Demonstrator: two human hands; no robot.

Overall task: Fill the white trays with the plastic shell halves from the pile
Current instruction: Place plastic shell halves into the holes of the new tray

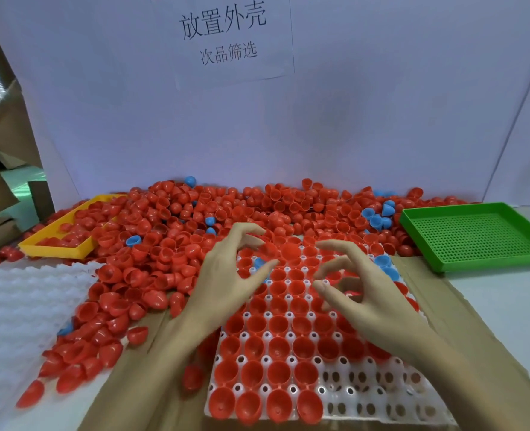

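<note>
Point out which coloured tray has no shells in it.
The green tray, at the right of the pile. Its perforated floor is bare, while the yellow tray at the left holds red shells and is partly buried by the pile.

Your single head camera looks forward and steeply down from close above the bench (490,306), wide-angled. The white tray (366,396) fills the lower centre of the frame, the pile (195,219) crosses the middle, and the upright white board (350,119) closes the upper half.
</note>
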